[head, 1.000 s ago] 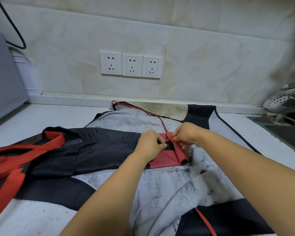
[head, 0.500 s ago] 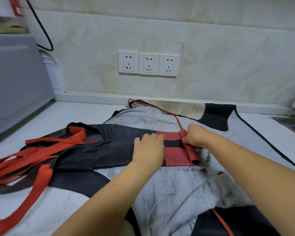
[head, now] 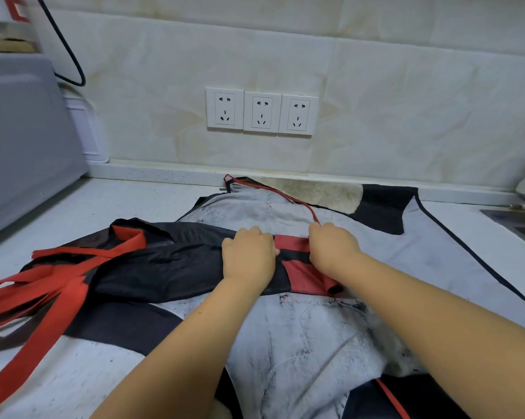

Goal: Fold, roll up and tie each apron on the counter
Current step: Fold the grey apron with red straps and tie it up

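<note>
Head view. The black apron (head: 170, 261) lies as a loose roll across the middle of the counter (head: 134, 201), roughly parallel to its back edge and on top of a grey apron (head: 300, 337) spread flat from the back edge to the front.

Your left hand (head: 249, 255) sits knuckles-up on the roll with its fingers curled together over the far side. I judge this is to pin the roll so it cannot unwind.

Your right hand (head: 333, 247) is just beside it at the roll's right end, fingers curled down on the red band (head: 291, 241) wrapped there. The fingertips are hidden. A thin red cord (head: 273, 192) runs from the back edge to this hand; whether you pinch it I cannot tell.

Judgement: you are at the tying stage on this apron, and the grey one is not yet folded.

The red straps (head: 43, 285) trail loose toward the front left corner.

Also noted: a grey appliance (head: 22, 140) at the left edge, sockets (head: 261, 111) on the wall, and a sink (head: 521, 225) at the right edge.
</note>
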Demonstrator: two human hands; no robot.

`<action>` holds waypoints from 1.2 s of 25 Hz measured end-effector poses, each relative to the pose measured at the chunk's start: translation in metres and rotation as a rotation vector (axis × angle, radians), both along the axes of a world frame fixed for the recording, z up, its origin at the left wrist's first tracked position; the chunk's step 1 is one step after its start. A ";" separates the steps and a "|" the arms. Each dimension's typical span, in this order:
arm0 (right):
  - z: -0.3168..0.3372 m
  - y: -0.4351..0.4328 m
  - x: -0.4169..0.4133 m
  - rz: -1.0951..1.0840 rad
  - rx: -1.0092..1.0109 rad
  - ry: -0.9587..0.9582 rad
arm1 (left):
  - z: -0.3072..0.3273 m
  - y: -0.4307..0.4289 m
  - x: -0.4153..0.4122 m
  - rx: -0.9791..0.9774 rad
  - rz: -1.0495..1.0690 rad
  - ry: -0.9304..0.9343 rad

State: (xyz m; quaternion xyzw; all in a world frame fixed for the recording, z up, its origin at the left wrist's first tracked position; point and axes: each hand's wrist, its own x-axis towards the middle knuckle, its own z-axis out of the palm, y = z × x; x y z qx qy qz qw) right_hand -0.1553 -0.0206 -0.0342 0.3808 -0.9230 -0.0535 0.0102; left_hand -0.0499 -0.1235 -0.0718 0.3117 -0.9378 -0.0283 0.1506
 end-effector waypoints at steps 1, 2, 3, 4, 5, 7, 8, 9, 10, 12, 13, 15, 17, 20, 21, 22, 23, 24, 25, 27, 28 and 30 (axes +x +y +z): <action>0.000 -0.001 0.001 0.018 0.008 -0.002 | -0.002 -0.001 0.000 0.006 -0.003 0.025; 0.006 0.001 0.001 0.031 -0.003 -0.049 | -0.004 -0.001 0.001 0.023 -0.007 0.052; 0.013 0.002 -0.005 0.020 -0.030 -0.160 | -0.005 -0.002 0.001 0.044 -0.008 0.074; 0.021 0.005 -0.012 -0.017 -0.087 -0.315 | -0.005 -0.003 0.002 0.065 -0.007 0.090; 0.028 0.007 -0.016 -0.085 -0.179 -0.501 | -0.006 -0.004 0.002 0.086 -0.006 0.102; 0.028 0.012 -0.018 -0.257 -0.348 -0.795 | -0.006 -0.005 0.003 0.128 -0.004 0.126; 0.025 0.012 -0.020 -0.326 -0.376 -0.863 | -0.006 -0.005 0.003 0.147 -0.002 0.139; 0.022 0.009 -0.020 -0.361 -0.355 -0.868 | -0.006 -0.006 0.004 0.161 0.001 0.153; 0.022 0.005 -0.017 -0.378 -0.307 -0.830 | -0.006 -0.005 0.004 0.172 0.001 0.166; 0.024 -0.004 -0.009 -0.324 -0.183 -0.673 | -0.006 -0.004 0.005 0.189 0.002 0.190; 0.027 -0.008 -0.005 -0.280 -0.133 -0.539 | -0.007 -0.004 0.006 0.198 0.001 0.202; 0.029 -0.016 0.011 -0.166 -0.082 -0.310 | -0.007 -0.004 0.006 0.215 0.001 0.220; 0.020 -0.023 0.026 -0.104 -0.027 -0.193 | -0.008 -0.005 0.007 0.234 0.001 0.236; 0.021 -0.030 0.037 -0.068 -0.036 -0.243 | -0.008 -0.005 0.006 0.250 -0.004 0.243; 0.025 -0.030 0.033 -0.084 -0.059 -0.328 | -0.009 -0.005 0.006 0.253 -0.004 0.244; 0.031 -0.031 0.026 -0.122 -0.095 -0.472 | -0.009 -0.006 0.006 0.258 -0.002 0.246; 0.034 -0.031 0.016 -0.158 -0.164 -0.629 | -0.009 -0.007 0.006 0.263 0.001 0.249; 0.035 -0.029 0.008 -0.218 -0.240 -0.762 | -0.010 -0.007 0.006 0.266 0.001 0.251; 0.035 -0.026 0.005 -0.291 -0.294 -0.837 | -0.010 -0.008 0.005 0.267 0.000 0.251; 0.029 -0.021 0.002 -0.383 -0.281 -0.861 | -0.010 -0.008 0.005 0.271 -0.003 0.261; 0.026 -0.022 0.001 -0.409 -0.233 -0.844 | -0.010 -0.008 0.005 0.274 -0.005 0.267; 0.025 -0.025 0.005 -0.421 -0.139 -0.775 | -0.011 -0.008 0.005 0.280 -0.005 0.273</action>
